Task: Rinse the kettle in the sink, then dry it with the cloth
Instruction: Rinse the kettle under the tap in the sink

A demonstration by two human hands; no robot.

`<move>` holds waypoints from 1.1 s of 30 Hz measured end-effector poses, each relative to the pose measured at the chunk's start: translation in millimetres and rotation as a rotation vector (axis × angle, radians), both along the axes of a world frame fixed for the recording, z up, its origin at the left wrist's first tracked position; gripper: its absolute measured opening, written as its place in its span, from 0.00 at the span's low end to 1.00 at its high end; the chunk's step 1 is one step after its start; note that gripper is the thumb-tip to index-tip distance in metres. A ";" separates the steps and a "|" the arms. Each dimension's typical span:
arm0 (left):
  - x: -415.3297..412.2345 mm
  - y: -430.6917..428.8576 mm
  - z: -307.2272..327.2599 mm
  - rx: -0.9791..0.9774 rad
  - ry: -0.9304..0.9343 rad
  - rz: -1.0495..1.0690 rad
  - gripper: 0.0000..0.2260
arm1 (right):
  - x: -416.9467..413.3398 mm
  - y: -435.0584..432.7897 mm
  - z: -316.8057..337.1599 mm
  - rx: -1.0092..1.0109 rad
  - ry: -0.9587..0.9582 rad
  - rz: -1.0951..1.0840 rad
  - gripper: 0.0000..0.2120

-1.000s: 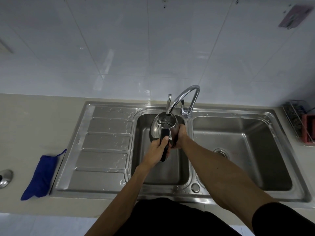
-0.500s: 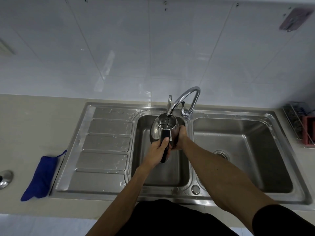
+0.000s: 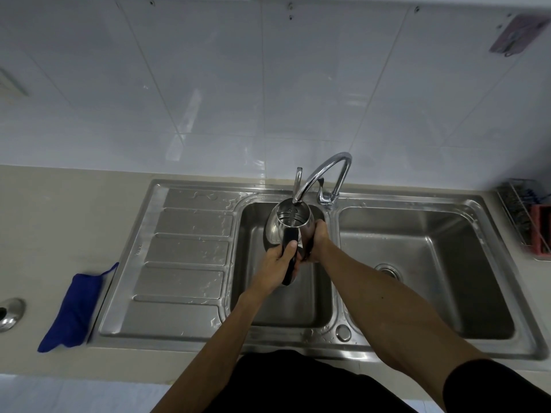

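A shiny steel kettle (image 3: 278, 226) with a black handle is held over the left sink basin (image 3: 283, 305), its open mouth right under the faucet spout (image 3: 320, 171). My left hand (image 3: 275, 265) grips the black handle. My right hand (image 3: 317, 239) wraps the kettle's right side. A folded blue cloth (image 3: 73, 308) lies on the counter left of the drainboard.
The ribbed drainboard (image 3: 182, 254) is wet and sits left of the basin. The right basin (image 3: 423, 263) has a drain strainer. A wire rack (image 3: 527, 216) with a red item stands at the far right. A round metal lid (image 3: 9, 314) lies at the left edge.
The kettle and both hands stay in place under the spout; only the camera view has shifted slightly.
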State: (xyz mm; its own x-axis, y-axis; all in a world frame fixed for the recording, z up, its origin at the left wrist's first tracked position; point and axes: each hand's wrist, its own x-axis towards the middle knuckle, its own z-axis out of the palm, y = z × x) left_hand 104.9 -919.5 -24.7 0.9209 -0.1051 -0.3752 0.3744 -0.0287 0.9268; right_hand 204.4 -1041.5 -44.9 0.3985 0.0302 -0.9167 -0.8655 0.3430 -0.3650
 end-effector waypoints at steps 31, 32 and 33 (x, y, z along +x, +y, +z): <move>-0.9 -1.5 -0.6 -0.046 -0.025 0.008 0.19 | -4.0 -1.3 10.5 -0.007 -0.011 0.012 0.29; -0.4 -1.5 -0.9 -0.043 -0.028 0.008 0.20 | -3.9 -1.0 10.8 -0.008 -0.011 0.010 0.29; -0.2 -1.5 -1.4 -0.040 -0.028 0.007 0.20 | -3.8 -0.8 10.7 -0.010 -0.011 0.008 0.29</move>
